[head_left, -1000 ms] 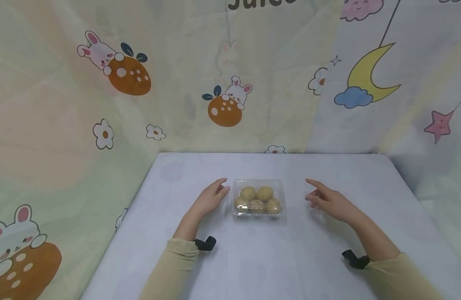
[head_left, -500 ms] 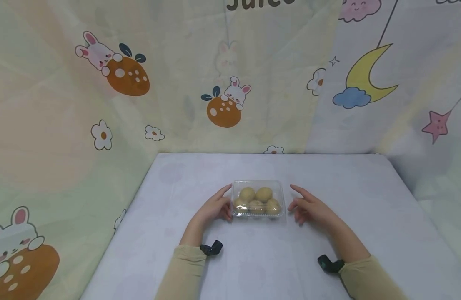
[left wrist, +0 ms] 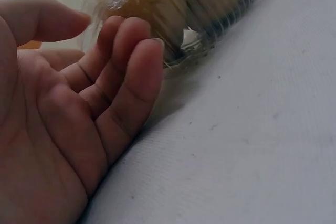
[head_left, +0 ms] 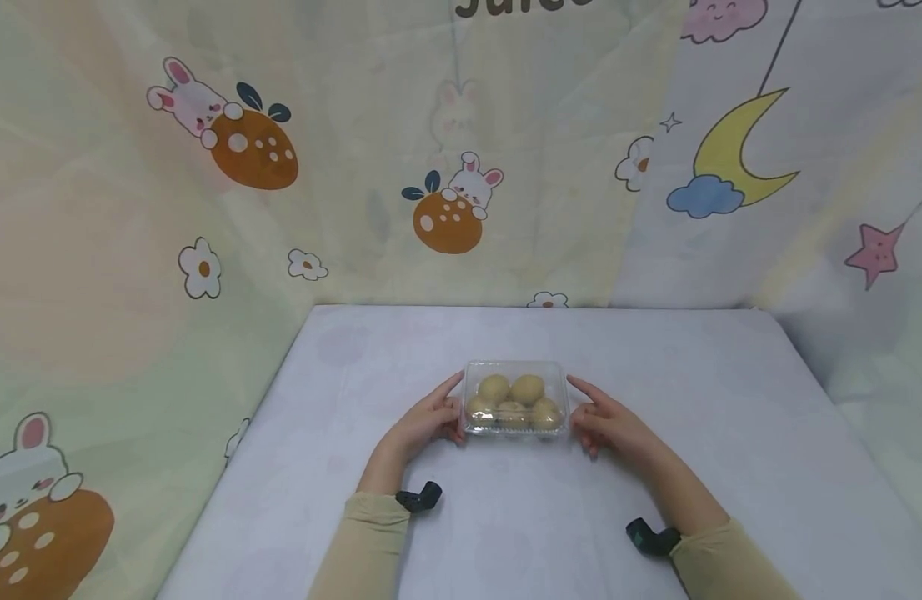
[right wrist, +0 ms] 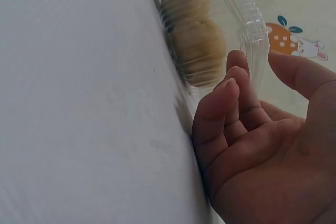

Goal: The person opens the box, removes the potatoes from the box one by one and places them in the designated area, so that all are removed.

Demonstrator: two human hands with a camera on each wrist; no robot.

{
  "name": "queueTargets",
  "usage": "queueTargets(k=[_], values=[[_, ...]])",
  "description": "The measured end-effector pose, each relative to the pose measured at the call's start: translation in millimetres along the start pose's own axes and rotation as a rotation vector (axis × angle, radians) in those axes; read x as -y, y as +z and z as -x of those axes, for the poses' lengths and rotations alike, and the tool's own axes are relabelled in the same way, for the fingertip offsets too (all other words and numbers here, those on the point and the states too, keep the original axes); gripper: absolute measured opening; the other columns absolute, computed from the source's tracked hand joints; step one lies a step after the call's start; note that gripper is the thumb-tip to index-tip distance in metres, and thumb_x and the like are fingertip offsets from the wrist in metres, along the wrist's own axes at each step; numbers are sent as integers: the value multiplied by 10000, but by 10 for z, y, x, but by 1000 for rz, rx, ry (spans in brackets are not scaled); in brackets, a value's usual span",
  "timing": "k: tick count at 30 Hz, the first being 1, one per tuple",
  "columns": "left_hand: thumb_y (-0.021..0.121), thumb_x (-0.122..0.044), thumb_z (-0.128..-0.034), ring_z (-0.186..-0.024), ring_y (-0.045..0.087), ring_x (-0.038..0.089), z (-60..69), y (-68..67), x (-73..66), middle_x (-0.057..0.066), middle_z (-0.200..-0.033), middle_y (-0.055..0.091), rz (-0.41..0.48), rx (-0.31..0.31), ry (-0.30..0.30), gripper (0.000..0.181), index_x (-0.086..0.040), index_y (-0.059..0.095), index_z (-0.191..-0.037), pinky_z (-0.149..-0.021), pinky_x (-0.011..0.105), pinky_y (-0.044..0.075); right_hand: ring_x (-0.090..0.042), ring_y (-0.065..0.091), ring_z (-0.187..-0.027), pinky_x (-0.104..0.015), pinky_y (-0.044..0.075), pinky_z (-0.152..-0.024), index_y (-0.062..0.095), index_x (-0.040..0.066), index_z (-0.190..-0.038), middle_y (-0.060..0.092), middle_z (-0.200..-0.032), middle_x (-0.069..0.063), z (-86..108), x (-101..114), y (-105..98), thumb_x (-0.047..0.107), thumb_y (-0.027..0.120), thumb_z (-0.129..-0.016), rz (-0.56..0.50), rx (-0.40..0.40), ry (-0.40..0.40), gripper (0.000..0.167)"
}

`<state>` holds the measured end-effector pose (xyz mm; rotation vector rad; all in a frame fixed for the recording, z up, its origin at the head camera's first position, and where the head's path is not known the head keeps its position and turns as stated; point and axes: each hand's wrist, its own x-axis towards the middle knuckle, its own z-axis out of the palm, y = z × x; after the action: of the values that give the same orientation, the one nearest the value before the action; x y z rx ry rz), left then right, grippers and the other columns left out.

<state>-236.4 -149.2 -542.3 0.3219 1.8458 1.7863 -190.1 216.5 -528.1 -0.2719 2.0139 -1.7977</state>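
Observation:
A clear plastic clamshell box sits on the white tabletop, its lid down. Inside lie several round yellow-brown potatoes, or something much like them. My left hand is at the box's left side, index finger stretched along it and the other fingers loosely bent. On the opposite side is my right hand, held much the same way, fingertips at the box wall. In the left wrist view the fingertips come up against the clear plastic. The right wrist view shows the fingertips beside the box's end; firm contact is hard to judge.
A white cloth covers the table, with its back edge a little beyond the box. Patterned curtains with cartoon rabbits and a moon hang behind and at both sides. Each wrist carries a small black camera.
My right hand has come in leftward to the right side of the box. My left hand has shifted slightly right and down, up to its left side. The box stays in place.

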Motion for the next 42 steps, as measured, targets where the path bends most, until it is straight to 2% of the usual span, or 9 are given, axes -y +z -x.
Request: queueTargets(k=[6, 13, 20, 28, 33, 36, 42], values=[[523, -39, -965, -829, 655, 209, 38, -41, 0, 34, -902, 601, 8, 78, 33, 761, -378, 203, -1566, -816, 387, 582, -143, 562, -649, -283, 545, -587, 131, 252, -1594, 599, -896, -43, -20, -17, 64, 216, 615, -978, 1, -2, 22, 784], [541, -18, -966, -838, 631, 160, 63, -70, 14, 11, -946, 585, 19, 137, 69, 788, -323, 161, -1585, -811, 332, 558, -151, 570, -648, -300, 555, -592, 89, 248, -1599, 600, -903, -63, -23, -22, 103, 181, 622, -970, -17, 13, 20, 827], [540, 1, -964, -814, 572, 136, 90, -43, -34, -6, -927, 557, 10, 137, 63, 804, -327, 151, -1586, -772, 275, 521, -142, 573, -651, -291, 556, -603, 87, 236, -1599, 609, -898, -59, -15, -22, 110, 168, 592, -986, -26, 23, 4, 797], [562, 6, -947, -782, 555, 131, 92, -29, -45, -21, -918, 541, 23, 134, 59, 832, -338, 148, -1582, -734, 268, 508, -137, 571, -661, -285, 553, -608, 110, 248, -1598, 604, -889, -50, -22, -58, 105, 171, 594, -987, -42, 21, -7, 783], [531, 21, -938, -771, 565, 130, 81, -26, -23, -22, -918, 557, 15, 112, 62, 828, -350, 159, -1578, -720, 272, 513, -132, 572, -662, -277, 555, -611, 104, 244, -1598, 605, -888, -47, -24, -67, 98, 182, 595, -988, -41, 31, -25, 786], [526, -45, -954, -769, 584, 135, 60, -30, 4, -14, -896, 577, 3, 82, 49, 779, -344, 170, -1578, -741, 287, 533, -126, 574, -659, -271, 554, -609, 92, 242, -1600, 616, -890, -44, -27, -69, 93, 180, 595, -989, -48, 39, -31, 794], [495, -265, -973, -749, 612, 183, 2, 24, 8, 41, -831, 592, 0, -40, -20, 643, -407, 241, -1546, -756, 353, 574, -119, 574, -653, -260, 556, -609, 66, 236, -1599, 627, -885, -21, -32, -86, 80, 153, 582, -993, -64, 53, -41, 800]])
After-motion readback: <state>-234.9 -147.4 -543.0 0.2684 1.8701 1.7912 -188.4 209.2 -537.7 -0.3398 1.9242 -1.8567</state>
